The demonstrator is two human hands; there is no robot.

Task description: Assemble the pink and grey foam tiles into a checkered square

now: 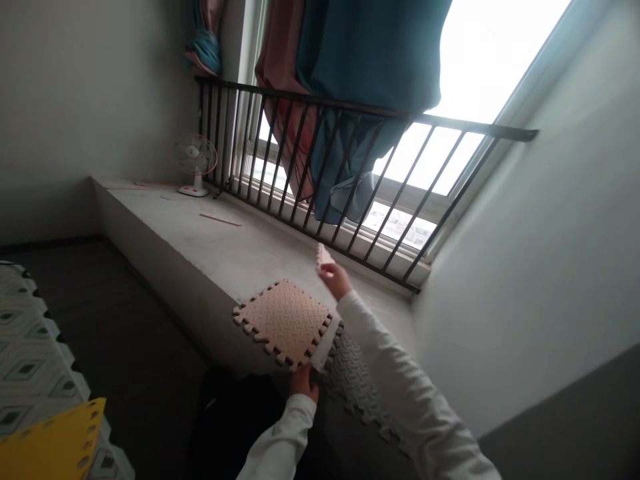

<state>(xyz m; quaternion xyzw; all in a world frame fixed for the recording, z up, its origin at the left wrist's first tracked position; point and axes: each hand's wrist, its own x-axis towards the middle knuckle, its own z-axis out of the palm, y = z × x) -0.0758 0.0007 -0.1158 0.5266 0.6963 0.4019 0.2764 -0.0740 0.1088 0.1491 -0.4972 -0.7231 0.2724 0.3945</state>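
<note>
A square pink foam mat tile [285,317] with interlocking toothed edges lies at a tilt over the front edge of the ledge. My left hand [304,383] is closed at its near corner, thumb and fingers gripping the tile. Farther out, my right hand [336,279] pinches a small pale pink toothed foam edge strip [324,257], held up off the ledge. Beneath my right forearm is a grey foam mat tile [353,373], partly hidden by the sleeve.
The white ledge [200,240] runs below a dark metal railing [300,223] and a curtained window. A small fan [197,163] stands at its far end, near a thin brown strip [220,220]. At lower left are a patterned surface [30,360] and a yellow sheet [55,440].
</note>
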